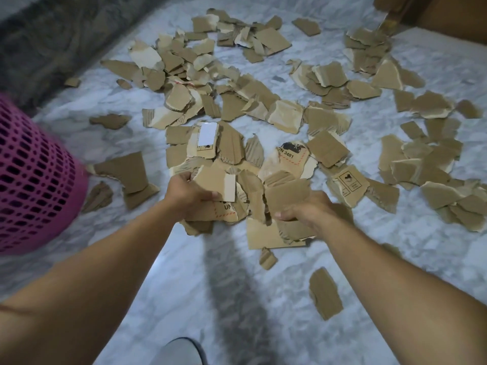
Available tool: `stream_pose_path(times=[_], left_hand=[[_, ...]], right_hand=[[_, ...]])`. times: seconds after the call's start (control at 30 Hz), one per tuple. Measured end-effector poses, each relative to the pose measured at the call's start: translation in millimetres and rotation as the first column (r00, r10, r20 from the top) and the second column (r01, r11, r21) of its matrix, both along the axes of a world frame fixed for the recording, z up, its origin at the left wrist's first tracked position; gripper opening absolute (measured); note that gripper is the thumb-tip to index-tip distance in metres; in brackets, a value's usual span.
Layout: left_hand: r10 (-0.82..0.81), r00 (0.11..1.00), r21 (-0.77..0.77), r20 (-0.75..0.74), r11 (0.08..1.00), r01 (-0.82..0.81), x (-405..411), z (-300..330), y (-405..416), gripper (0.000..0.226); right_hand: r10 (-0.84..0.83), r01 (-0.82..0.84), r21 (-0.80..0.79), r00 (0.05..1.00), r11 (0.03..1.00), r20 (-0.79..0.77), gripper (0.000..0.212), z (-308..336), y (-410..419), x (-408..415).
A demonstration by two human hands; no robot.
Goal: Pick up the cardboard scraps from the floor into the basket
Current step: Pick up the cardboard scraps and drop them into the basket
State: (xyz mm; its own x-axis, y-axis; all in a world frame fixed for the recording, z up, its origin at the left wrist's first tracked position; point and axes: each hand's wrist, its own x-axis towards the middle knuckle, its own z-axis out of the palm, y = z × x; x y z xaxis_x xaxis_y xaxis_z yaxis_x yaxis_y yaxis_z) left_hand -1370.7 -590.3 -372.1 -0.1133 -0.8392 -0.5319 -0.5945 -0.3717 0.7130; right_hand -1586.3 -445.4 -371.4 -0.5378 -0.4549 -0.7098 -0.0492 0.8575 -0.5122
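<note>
The left hand [188,192] and right hand [307,206] each have their fingers clamped on a bunch of scraps [253,198] just above the floor [184,272]; many more lie scattered beyond. The pieces look light, stiff and loose — likely to slip from a stack, so squeezing from both sides suits. The basket [34,175] stands at left.

Torn brown cardboard scraps [253,83] lie scattered flat across the marble floor; a pink perforated basket [31,177] stands at left.
</note>
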Motion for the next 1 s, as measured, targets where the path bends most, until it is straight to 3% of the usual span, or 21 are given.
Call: stream_pose_path(times=[0.13,0.23,0.3,0.4,0.53,0.7,0.77,1.0], left_hand=[[0.07,0.997,-0.003,-0.045,0.998,-0.07,14.0,-0.4,-21.4,0.061],[0.156,0.987,-0.024,-0.045,0.987,-0.157,19.2,-5.3,-35.2,0.06],[0.182,0.983,-0.082,-0.011,0.98,-0.183,21.1,-9.0,-46.4,0.076],[0.18,0.98,-0.108,0.089,0.98,-0.17,20.8,-13.5,-59.3,0.093],[0.075,0.994,-0.072,0.081,0.995,-0.07,14.6,-19.7,-67.7,0.102],[0.057,0.995,-0.004,-0.088,0.998,-0.057,7.7,-14.6,-67.6,0.062],[0.056,0.988,0.035,-0.144,0.998,-0.052,5.8,-12.3,-64.7,0.058],[0.136,0.975,0.171,-0.178,0.98,-0.105,15.5,-7.7,-55.2,0.055]], right_hand=[[0.021,-0.026,-0.101,0.999,0.995,-0.049,0.068,7.9,-28.6,-11.7],[-0.037,0.029,-0.162,0.998,0.986,-0.047,0.071,5.0,-47.4,-14.3],[-0.037,0.026,-0.15,0.997,0.988,-0.072,0.074,1.7,-60.0,-11.7],[-0.033,0.019,-0.14,0.995,0.99,-0.093,0.069,-6.7,-75.2,-7.0],[-0.052,0.035,-0.13,0.99,0.991,-0.131,0.086,-12.3,-89.8,0.6],[-0.088,0.079,-0.174,0.995,0.982,-0.043,0.1,-15.8,-102.4,7.1],[-0.052,0.046,-0.164,0.998,0.985,-0.036,0.104,-16.1,-107.2,9.2],[0.106,-0.082,-0.14,0.979,0.987,0.175,0.088,-6.7,-118.0,14.2]])
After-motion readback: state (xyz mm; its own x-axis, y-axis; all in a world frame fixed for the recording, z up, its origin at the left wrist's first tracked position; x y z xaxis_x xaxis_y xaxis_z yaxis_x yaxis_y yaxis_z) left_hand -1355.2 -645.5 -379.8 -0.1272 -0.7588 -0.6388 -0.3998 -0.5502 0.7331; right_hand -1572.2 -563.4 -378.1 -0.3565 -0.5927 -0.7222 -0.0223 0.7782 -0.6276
